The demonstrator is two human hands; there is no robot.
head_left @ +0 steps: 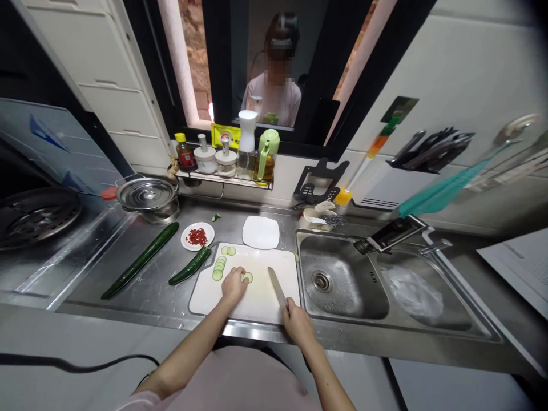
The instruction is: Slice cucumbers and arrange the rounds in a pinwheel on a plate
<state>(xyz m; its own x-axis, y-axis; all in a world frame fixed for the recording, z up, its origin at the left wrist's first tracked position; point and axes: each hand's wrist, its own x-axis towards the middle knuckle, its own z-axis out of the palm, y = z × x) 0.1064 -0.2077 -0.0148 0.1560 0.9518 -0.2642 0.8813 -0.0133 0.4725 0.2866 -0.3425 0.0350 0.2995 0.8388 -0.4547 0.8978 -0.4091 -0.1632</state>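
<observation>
On the white cutting board [261,299], my left hand [234,284] has its fingers bent and closed at a cucumber slice [248,277], which pokes out beside the fingertips. My right hand [297,322] grips a kitchen knife [278,288] by its handle, the blade slanting over the board's right side, apart from the slice. Several cut cucumber slices [218,275] overlap in a row at the board's left. A piece of cucumber [189,266] lies just left of the board, and a long whole cucumber [141,261] rests farther left on the steel counter.
A small plate of chopped red pepper [197,236] and a white square dish [261,232] stand behind the board. The sink [342,285] adjoins it on the right. A lidded steel pot [148,197] sits back left, below a shelf of seasoning bottles [246,148].
</observation>
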